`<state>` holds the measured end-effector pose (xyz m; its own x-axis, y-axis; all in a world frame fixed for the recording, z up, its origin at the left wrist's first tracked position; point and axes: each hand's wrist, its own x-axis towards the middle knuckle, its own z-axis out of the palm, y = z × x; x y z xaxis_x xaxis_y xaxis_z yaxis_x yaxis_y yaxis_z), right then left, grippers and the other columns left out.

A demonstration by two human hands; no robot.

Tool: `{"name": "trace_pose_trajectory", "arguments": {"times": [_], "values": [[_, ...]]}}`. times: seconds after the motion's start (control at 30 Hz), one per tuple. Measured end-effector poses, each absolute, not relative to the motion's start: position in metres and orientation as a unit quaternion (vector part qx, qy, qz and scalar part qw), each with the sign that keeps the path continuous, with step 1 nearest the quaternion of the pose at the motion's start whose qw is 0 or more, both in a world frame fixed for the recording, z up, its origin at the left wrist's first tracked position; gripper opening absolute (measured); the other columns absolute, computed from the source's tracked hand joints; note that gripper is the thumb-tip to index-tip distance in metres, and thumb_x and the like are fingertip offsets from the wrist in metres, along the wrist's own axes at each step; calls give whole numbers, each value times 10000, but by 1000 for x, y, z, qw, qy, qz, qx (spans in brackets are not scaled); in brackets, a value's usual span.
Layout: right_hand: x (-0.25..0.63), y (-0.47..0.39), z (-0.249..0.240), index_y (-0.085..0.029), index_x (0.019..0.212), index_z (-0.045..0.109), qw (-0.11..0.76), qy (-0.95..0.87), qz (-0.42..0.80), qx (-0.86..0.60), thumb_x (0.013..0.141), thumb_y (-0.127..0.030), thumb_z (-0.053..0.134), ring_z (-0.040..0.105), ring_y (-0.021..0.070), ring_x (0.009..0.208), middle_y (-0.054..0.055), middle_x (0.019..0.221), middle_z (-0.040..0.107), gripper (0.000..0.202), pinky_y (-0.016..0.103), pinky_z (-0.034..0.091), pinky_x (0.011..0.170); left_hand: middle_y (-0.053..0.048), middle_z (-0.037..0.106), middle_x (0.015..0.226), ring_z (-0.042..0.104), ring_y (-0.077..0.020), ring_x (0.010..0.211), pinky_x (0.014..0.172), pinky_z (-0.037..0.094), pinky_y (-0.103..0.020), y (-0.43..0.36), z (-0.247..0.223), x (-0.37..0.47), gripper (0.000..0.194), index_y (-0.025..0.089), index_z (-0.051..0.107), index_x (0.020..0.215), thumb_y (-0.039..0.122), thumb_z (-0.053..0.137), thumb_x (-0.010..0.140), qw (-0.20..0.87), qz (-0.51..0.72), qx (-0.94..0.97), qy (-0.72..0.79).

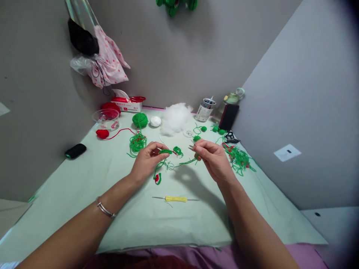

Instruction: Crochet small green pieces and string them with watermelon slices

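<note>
My left hand (pixel 146 161) pinches a small green crocheted piece (pixel 166 151) between thumb and fingers. A green yarn tail hangs below it towards a red, white and green crocheted piece (pixel 157 179) on the table. My right hand (pixel 212 158) is closed around small scissors (pixel 191 148); their silver tips point left and the handles are hidden by my fingers. A strand of green yarn (pixel 187 162) runs below that hand. Between the hands lies a curled green piece (pixel 177 151) with some red, beside cut yarn ends (pixel 169 165). Nearer me rests a yellow-handled crochet hook (pixel 175 198).
White stuffing (pixel 176 118), a green yarn ball (pixel 140 120) and a white ball (pixel 155 121) sit at the back. Tangled green yarn (pixel 137 144) lies left, another tangle (pixel 239 158) right. A pen tin (pixel 205 110), a bottle (pixel 231 98) and a phone (pixel 229 117) stand back right.
</note>
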<state>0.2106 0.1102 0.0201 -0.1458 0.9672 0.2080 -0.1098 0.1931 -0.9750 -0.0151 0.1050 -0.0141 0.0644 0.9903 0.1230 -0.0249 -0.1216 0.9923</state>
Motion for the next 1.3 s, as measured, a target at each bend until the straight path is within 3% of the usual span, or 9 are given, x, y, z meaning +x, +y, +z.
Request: {"name": "trace_pose_trajectory", "arguments": {"times": [0.33,0.5,0.63,0.8,0.93,1.1,1.3], "values": [[204,99,25,-260,954,797,447,-730,330,-397,909,-268,700,510,132,702,3,772,595,107,296,375,620,19,661,717,611,-140,656,674,493,-290,98,-8,-10,180,191,687,903,269,776,767,535,504,542,408],[195,99,19,-210,796,725,463,-688,393,-398,848,-330,764,544,120,691,4,802,632,137,279,424,618,25,644,697,594,-128,619,636,473,-279,95,-6,-9,165,200,678,872,302,780,791,548,489,548,401],[185,99,9,-194,797,707,458,-624,483,-409,777,-394,823,590,125,695,2,775,659,233,274,478,643,3,687,828,610,-116,667,688,490,-274,95,-7,-8,137,203,701,940,305,724,853,567,478,551,381],[175,97,2,-186,794,686,455,-557,582,-380,705,-402,876,601,110,592,-23,681,653,301,270,514,602,47,626,740,619,-113,646,653,488,-258,95,-12,-8,207,207,588,841,299,773,822,595,499,519,357],[171,93,3,-183,769,685,460,-555,584,-373,694,-393,884,603,102,583,-23,672,665,299,254,517,594,8,664,835,639,-120,761,754,515,-264,94,-13,-7,176,188,665,895,356,717,885,600,489,529,348],[173,93,4,-189,783,697,469,-563,560,-386,731,-397,860,598,104,602,-21,682,664,270,257,517,608,-25,720,948,681,-163,868,837,535,-303,92,-9,-8,229,205,713,998,326,791,820,603,473,540,349],[182,98,6,-195,791,711,498,-583,500,-403,730,-343,862,619,129,755,12,851,704,221,272,522,693,-2,694,842,683,-145,717,782,594,-324,94,-8,-7,235,193,719,916,395,780,812,611,503,482,376]]}}
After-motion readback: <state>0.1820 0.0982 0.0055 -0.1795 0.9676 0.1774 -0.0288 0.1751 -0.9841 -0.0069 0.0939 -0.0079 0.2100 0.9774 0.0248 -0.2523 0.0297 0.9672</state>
